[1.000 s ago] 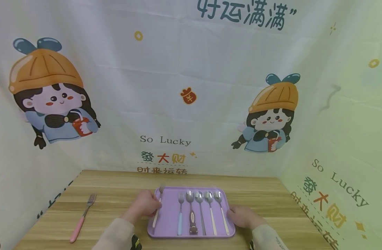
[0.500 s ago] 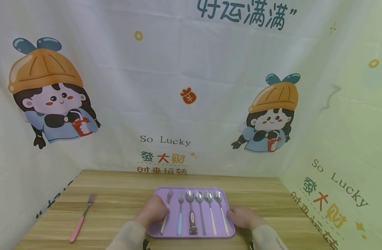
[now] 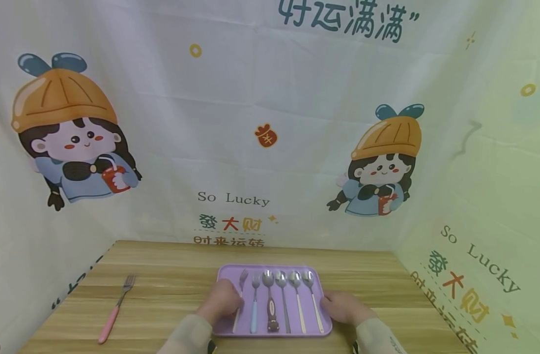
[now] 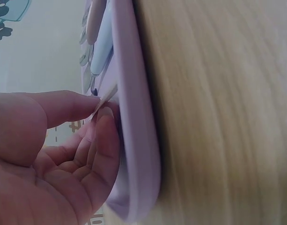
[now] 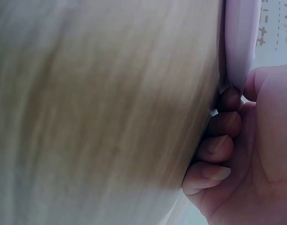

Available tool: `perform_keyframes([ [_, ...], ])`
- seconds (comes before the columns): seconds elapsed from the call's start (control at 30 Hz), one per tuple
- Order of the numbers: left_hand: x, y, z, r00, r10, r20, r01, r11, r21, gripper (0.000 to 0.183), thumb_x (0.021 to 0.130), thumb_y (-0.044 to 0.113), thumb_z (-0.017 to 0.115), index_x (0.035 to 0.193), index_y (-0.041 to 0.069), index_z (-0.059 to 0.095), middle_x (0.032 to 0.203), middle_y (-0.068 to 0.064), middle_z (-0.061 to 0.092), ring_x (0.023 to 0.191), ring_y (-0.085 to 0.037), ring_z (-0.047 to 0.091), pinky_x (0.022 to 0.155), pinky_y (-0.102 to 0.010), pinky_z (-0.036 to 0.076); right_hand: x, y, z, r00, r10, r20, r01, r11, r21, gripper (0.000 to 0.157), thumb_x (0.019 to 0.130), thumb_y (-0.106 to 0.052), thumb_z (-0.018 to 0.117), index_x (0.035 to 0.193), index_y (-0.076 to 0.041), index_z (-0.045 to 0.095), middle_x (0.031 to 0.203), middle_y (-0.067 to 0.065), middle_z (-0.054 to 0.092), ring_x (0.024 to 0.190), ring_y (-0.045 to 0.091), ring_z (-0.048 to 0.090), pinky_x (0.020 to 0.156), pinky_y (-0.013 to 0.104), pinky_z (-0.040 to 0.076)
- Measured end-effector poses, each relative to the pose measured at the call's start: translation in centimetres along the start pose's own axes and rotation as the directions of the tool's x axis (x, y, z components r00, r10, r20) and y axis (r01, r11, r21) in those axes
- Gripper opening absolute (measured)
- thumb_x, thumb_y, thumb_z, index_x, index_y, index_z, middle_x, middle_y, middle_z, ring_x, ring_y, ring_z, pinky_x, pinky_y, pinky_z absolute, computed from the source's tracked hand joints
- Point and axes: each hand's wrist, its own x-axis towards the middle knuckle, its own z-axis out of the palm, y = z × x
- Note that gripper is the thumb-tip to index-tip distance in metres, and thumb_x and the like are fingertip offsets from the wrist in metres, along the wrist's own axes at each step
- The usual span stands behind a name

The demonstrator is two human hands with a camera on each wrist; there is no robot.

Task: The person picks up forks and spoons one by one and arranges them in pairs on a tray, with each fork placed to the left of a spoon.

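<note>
A purple tray (image 3: 222, 328) lies on the table. My left hand (image 3: 225, 297) reaches over its left part and pinches a pale-handled fork (image 3: 236, 320), tines pointing away. In the left wrist view, thumb and forefinger (image 4: 105, 133) meet on the thin handle (image 4: 107, 93), just inside the tray's rim. Right beside that fork lies a blue-handled fork (image 3: 254, 314), then a spoon with a brown bear handle (image 3: 272, 309) and several more spoons (image 3: 295, 280) in a row. My right hand (image 3: 342, 306) grips the tray's right edge, thumb at the rim, fingers curled below.
A pink-handled fork (image 3: 112, 317) lies on the wooden table (image 3: 163, 275), left of the tray. Printed cloth (image 3: 305, 172) hangs behind the table and along both sides.
My left hand has moved right with the pale-handled fork, from the tray's left edge to next to the blue-handled fork. The right hand and tray have stayed in place.
</note>
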Motion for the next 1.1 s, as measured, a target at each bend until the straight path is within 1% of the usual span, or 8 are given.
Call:
perform_keyframes([
  [0.07, -0.1, 0.0, 0.1, 1.000, 0.017, -0.006, -0.017, 1.000, -0.004, 0.024, 0.076, 0.005, 0.072, 0.059, 0.013, 0.057, 0.057, -0.004, 0.063, 0.050, -0.018, 0.061, 0.049, -0.029, 0.052, -0.4, -0.8, -0.5, 1.000, 0.019, 0.000, -0.019, 0.999, 0.030, 0.051, 0.110, -0.036, 0.046, 0.143, -0.006, 0.070, 0.138, 0.022, 0.074, 0.134, 0.050, 0.066, 0.117, 0.066, 0.048],
  [0.17, -0.2, -0.1, 0.1, 0.999, 0.035, -0.018, -0.036, 0.999, -0.008, 0.028, 0.075, 0.005, 0.072, 0.057, 0.016, 0.054, 0.053, -0.001, 0.059, 0.048, -0.016, 0.058, 0.047, -0.028, 0.049, -1.0, -1.7, -1.0, 0.999, 0.036, -0.009, -0.036, 0.998, 0.049, 0.046, 0.109, -0.030, 0.049, 0.140, -0.005, 0.072, 0.136, 0.022, 0.075, 0.133, 0.050, 0.067, 0.117, 0.066, 0.048],
  [0.3, -0.1, -0.3, 0.2, 1.000, 0.022, -0.021, -0.022, 1.000, -0.014, 0.031, 0.077, 0.007, 0.076, 0.058, 0.016, 0.053, 0.055, 0.001, 0.057, 0.050, -0.015, 0.056, 0.048, -0.028, 0.049, -1.4, -2.3, -1.4, 0.999, 0.046, -0.013, -0.045, 0.998, 0.038, 0.045, 0.110, -0.029, 0.050, 0.142, -0.006, 0.071, 0.137, 0.022, 0.075, 0.134, 0.049, 0.066, 0.118, 0.065, 0.048],
  [0.5, -0.1, -0.5, 0.2, 1.000, -0.008, -0.003, 0.008, 1.000, -0.011, 0.027, 0.079, 0.009, 0.080, 0.063, 0.012, 0.058, 0.061, -0.005, 0.063, 0.054, -0.018, 0.061, 0.051, -0.031, 0.054, -1.3, -2.1, -1.3, 0.999, 0.041, -0.017, -0.041, 0.998, 0.038, 0.045, 0.110, -0.028, 0.049, 0.143, -0.006, 0.070, 0.139, 0.022, 0.074, 0.136, 0.049, 0.066, 0.119, 0.065, 0.047],
  [0.6, -0.1, -0.4, 0.3, 1.000, -0.004, 0.001, 0.004, 1.000, 0.004, 0.027, 0.079, 0.009, 0.079, 0.063, 0.013, 0.058, 0.061, -0.005, 0.064, 0.053, -0.017, 0.061, 0.051, -0.030, 0.054, -1.2, -2.0, -1.3, 0.999, 0.039, -0.015, -0.038, 0.999, 0.035, 0.045, 0.110, -0.028, 0.049, 0.143, -0.006, 0.070, 0.139, 0.021, 0.074, 0.136, 0.049, 0.066, 0.119, 0.064, 0.047],
  [0.8, -0.1, -0.3, 0.4, 1.000, 0.020, 0.007, -0.020, 1.000, 0.004, 0.030, 0.079, 0.008, 0.076, 0.059, 0.016, 0.056, 0.056, -0.001, 0.061, 0.050, -0.016, 0.059, 0.050, -0.029, 0.053, -1.2, -2.0, -1.3, 0.999, 0.044, -0.011, -0.043, 0.999, 0.031, 0.046, 0.110, -0.029, 0.049, 0.144, -0.007, 0.070, 0.140, 0.020, 0.074, 0.137, 0.048, 0.065, 0.120, 0.064, 0.047],
  [0.93, 0.0, -0.4, 0.5, 1.000, 0.031, 0.001, -0.031, 1.000, 0.000, 0.030, 0.079, 0.007, 0.076, 0.058, 0.016, 0.056, 0.055, -0.001, 0.060, 0.049, -0.016, 0.059, 0.050, -0.030, 0.053, -1.3, -2.1, -1.3, 0.999, 0.052, -0.004, -0.051, 0.998, 0.029, 0.046, 0.110, -0.029, 0.048, 0.144, -0.007, 0.070, 0.141, 0.020, 0.074, 0.137, 0.048, 0.065, 0.120, 0.064, 0.047],
  [1.1, -0.3, -0.3, 0.6, 0.999, 0.047, -0.017, -0.047, 0.999, -0.008, 0.029, 0.078, 0.007, 0.076, 0.058, 0.015, 0.057, 0.055, -0.002, 0.062, 0.048, -0.016, 0.060, 0.049, -0.030, 0.054, -1.3, -2.1, -1.3, 0.999, 0.047, -0.005, -0.047, 0.999, 0.026, 0.046, 0.110, -0.030, 0.048, 0.144, -0.007, 0.071, 0.140, 0.020, 0.074, 0.137, 0.048, 0.065, 0.119, 0.064, 0.048],
])
